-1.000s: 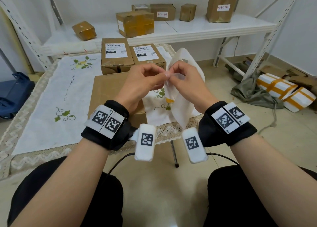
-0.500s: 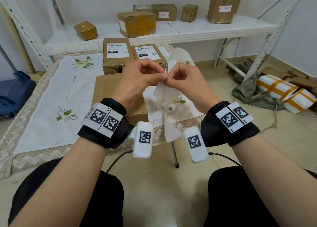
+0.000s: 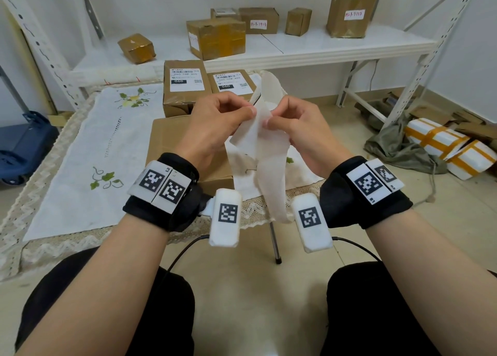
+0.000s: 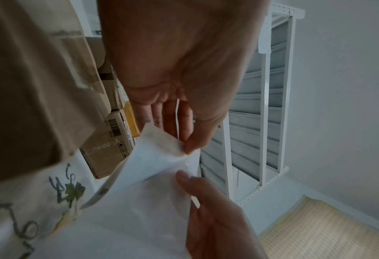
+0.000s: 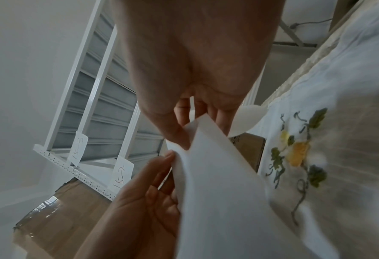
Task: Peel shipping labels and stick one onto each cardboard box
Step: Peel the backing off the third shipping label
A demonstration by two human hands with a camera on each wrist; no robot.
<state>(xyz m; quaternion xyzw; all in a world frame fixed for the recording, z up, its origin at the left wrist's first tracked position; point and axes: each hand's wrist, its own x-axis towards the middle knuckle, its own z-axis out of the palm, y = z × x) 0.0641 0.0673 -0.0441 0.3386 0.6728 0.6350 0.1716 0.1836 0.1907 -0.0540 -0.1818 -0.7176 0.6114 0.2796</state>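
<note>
Above the table's front edge, both hands hold a white label sheet that is splitting into two layers. My left hand (image 3: 248,112) pinches the shorter layer (image 3: 247,140); dark print shows along that layer's edge (image 4: 102,191) in the left wrist view. My right hand (image 3: 269,120) pinches the long strip (image 3: 271,183), which hangs down between my wrists. Which layer is the label I cannot tell. A plain cardboard box (image 3: 166,145) lies on the table under my left hand. Two boxes with labels on top (image 3: 185,86) (image 3: 231,82) stand behind it.
An embroidered white cloth (image 3: 102,151) covers the table. The white shelf (image 3: 322,48) behind holds several taped boxes. On the floor are a blue case (image 3: 24,145) to the left and white bundles with orange tape (image 3: 443,145) to the right.
My hands have drawn a little apart and the two layers of the sheet have separated further. The long strip now hangs lower between my wrists.
</note>
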